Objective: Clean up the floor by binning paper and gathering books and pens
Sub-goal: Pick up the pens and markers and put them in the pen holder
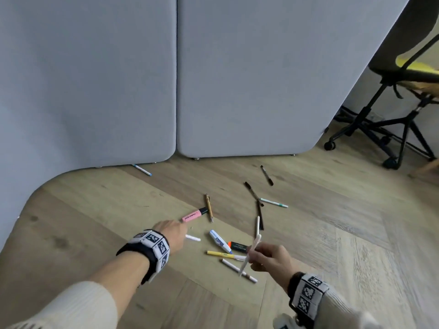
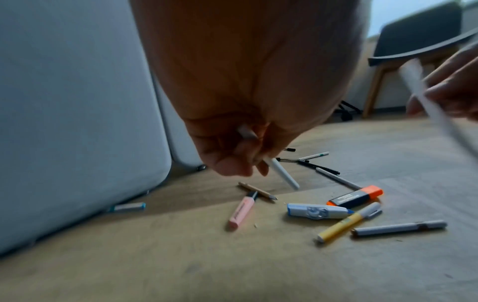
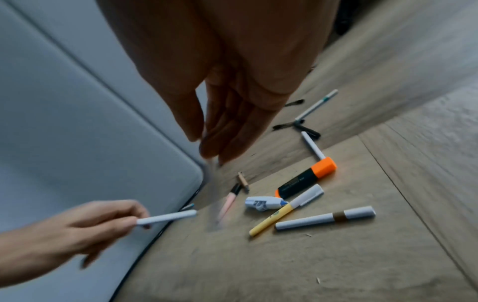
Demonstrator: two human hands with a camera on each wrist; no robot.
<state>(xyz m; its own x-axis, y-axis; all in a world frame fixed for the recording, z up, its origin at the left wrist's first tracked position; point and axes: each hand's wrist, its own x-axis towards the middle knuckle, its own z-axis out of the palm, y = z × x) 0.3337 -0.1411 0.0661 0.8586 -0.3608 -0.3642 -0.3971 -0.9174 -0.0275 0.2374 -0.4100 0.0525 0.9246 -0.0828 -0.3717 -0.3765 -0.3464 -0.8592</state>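
Several pens and markers lie scattered on the wooden floor: a pink highlighter [image 1: 193,214], a tan pen [image 1: 209,207], a blue-white correction roller [image 1: 219,241], an orange-and-black highlighter [image 1: 238,246], a yellow pen [image 1: 221,254] and a white marker with a brown band [image 1: 237,269]. My left hand [image 1: 181,233] hovers just above the floor and pinches a short white pen [image 2: 283,173] that points down. My right hand [image 1: 255,255], above the pile's near right side, grips a long white pen [image 1: 250,254], blurred in the wrist views.
Black pens [image 1: 260,214] and a white-green pen [image 1: 273,203] lie farther back. A blue-tipped pen [image 1: 142,169] sits at the foot of the grey partition panels [image 1: 95,79]. An office chair on castors [image 1: 392,115] stands at the right.
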